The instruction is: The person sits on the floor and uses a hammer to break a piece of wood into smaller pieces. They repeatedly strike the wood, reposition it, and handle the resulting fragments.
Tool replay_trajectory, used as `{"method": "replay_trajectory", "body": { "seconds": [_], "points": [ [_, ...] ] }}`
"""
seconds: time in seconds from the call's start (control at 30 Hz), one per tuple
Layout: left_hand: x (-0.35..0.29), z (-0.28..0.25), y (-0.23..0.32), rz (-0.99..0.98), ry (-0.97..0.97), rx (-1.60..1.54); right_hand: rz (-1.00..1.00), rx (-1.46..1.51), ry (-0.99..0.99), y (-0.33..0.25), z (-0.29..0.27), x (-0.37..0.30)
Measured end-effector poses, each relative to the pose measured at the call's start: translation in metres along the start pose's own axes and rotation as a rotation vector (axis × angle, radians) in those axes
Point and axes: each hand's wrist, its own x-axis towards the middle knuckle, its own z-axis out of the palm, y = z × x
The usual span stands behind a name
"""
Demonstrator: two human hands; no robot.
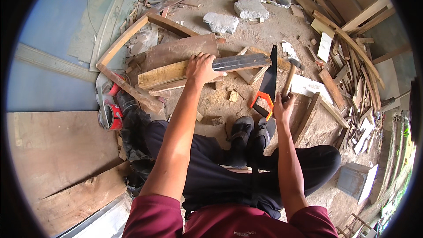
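My left hand (202,68) is closed over a thick wooden beam (165,75), its thumb stretched along the near side. The beam lies crosswise in front of me, its right part dark on top and its left part pale. Other wood pieces lie under it. My right hand (285,105) is wrapped round the wooden handle of a hammer (290,78), held upright with its metal head at the far end. Just left of the hammer lies a handsaw (269,75) with a black blade and an orange-and-black handle, its tip pointing away from me. A small wood block (233,96) lies nearer my shoes.
A wooden frame (121,39) stands at the left, beside red cans (115,117). Two grey rubble chunks (221,23) lie farther off. Scrap wood (352,77) is heaped along the right, with a grey box (352,178) nearer. A plywood sheet (57,145) lies at the near left.
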Motion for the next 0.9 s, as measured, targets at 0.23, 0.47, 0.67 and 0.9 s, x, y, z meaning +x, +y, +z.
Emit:
{"method": "replay_trajectory", "body": {
  "seconds": [0.23,0.47,0.67,0.9],
  "points": [
    [0.0,-0.002,0.002,-0.006,-0.022,0.02,-0.258,-0.167,-0.351,-0.084,0.025,-0.045],
    [0.0,0.0,0.006,-0.027,-0.014,0.043,-0.363,-0.302,-0.42,-0.091,0.031,-0.055],
    [0.002,-0.001,0.004,-0.059,-0.111,0.011,-0.372,-0.54,-0.525,-0.11,0.034,-0.057],
    [0.001,-0.009,0.008,-0.069,-0.219,0.043,-0.413,-0.577,-0.521,-0.109,0.033,-0.056]
  ]
}}
